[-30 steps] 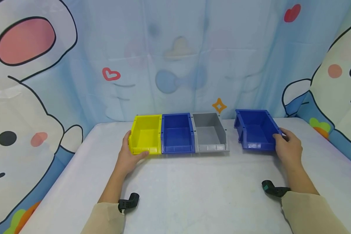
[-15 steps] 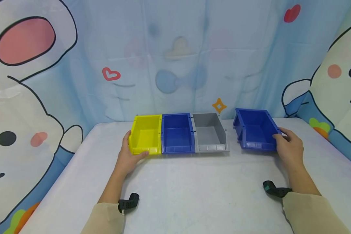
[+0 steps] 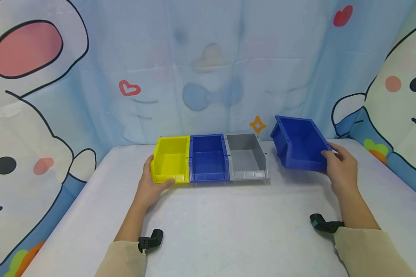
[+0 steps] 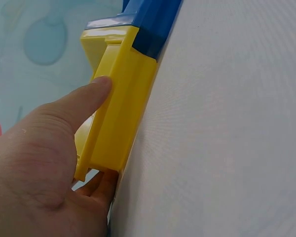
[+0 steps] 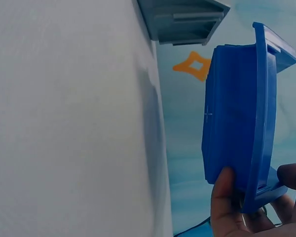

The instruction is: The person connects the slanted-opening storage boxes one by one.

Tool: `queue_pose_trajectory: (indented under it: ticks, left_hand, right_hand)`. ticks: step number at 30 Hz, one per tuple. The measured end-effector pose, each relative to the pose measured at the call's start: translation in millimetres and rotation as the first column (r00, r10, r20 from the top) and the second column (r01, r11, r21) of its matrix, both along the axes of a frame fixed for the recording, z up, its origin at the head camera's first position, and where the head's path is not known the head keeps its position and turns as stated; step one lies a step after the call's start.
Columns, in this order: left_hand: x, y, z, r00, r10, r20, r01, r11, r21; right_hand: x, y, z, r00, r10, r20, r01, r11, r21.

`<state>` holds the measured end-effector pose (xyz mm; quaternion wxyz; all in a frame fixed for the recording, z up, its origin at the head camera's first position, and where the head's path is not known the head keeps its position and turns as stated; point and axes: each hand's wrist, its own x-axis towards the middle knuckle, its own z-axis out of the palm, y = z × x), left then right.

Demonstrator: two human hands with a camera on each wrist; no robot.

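Observation:
Three storage bins stand side by side in a row: a yellow storage bin (image 3: 171,161), a blue bin (image 3: 209,161) and a grey bin (image 3: 246,156). At the row's left end my left hand (image 3: 150,187) grips the yellow bin, thumb on its front (image 4: 116,108) and fingers round its outer side. My right hand (image 3: 343,169) holds a second blue storage bin (image 3: 299,144) by its right side wall, to the right of the grey bin. This bin is raised above the table and tilted, as the right wrist view shows a gap between its base (image 5: 232,113) and the tabletop.
A white cloth covers the table (image 3: 228,227). Close behind the bins hangs a light blue curtain (image 3: 215,96) with cartoon prints. Each wrist carries a black camera mount (image 3: 151,239). A gap separates the raised bin from the grey one.
My right hand has lifted the blue storage bin off the table, raising it slightly leftward and tilting it. The left hand and the row of three bins keep their place.

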<state>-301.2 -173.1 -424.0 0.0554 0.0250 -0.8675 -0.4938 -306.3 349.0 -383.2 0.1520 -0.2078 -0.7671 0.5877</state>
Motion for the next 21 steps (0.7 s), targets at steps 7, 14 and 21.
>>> queue_pose_trajectory:
  ticks: [7,14,21]
  left_hand:
    - [-0.4,-1,-0.5,1.000,0.003,0.010,-0.003,1.000,0.004]
    - [-0.8,-2,-0.7,1.000,-0.006,0.007,0.006,1.000,0.010]
    - [-0.5,-1,-0.8,1.000,-0.004,0.006,0.004,1.000,0.007]
  right_hand:
    - [1.0,-13,9.5,0.999,0.025,-0.031,-0.026,1.000,-0.002]
    - [0.3,-21,11.3,0.999,0.035,-0.031,-0.034,0.999,0.025]
    - [-1.1,-24,8.9,0.999,0.042,-0.018,-0.040,0.997,0.066]
